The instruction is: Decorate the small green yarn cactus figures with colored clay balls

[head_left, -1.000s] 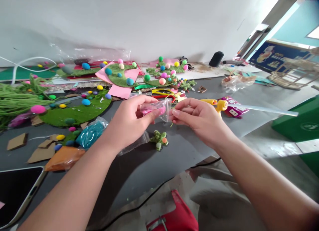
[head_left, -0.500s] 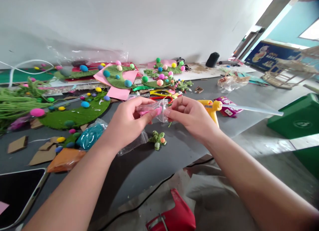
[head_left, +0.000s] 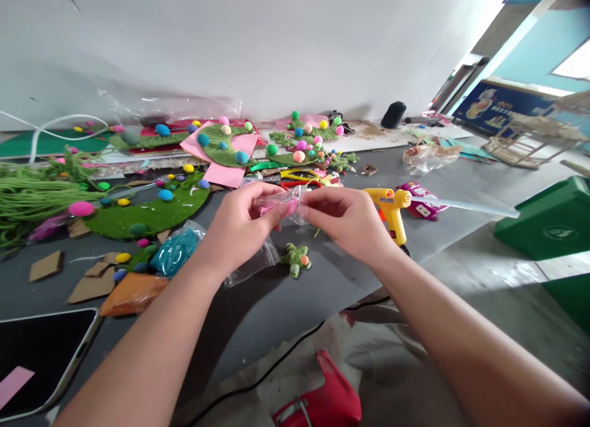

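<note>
Both hands meet above the grey table point(head_left: 286, 304). My left hand point(head_left: 239, 227) is closed on a small clear plastic bag point(head_left: 288, 204) with pink pompoms inside. The fingers of my right hand point(head_left: 350, 221) pinch the bag's other edge. The rest of the bag hangs below my left palm. Just under the hands lies a small green yarn piece with pompoms point(head_left: 295, 259).
A yellow glue gun point(head_left: 391, 209) stands right of my hands. Green felt shapes with coloured pompoms point(head_left: 152, 209), green yarn point(head_left: 32, 193), a teal bag point(head_left: 175, 252), an orange bag point(head_left: 131, 293) and cardboard scraps lie left. A tablet point(head_left: 41, 353) sits at the near left, green bins point(head_left: 548, 221) on the right.
My right hand has slid left along the bag, so the two hands are closer together. The view shifted slightly; the glue gun is now uncovered.
</note>
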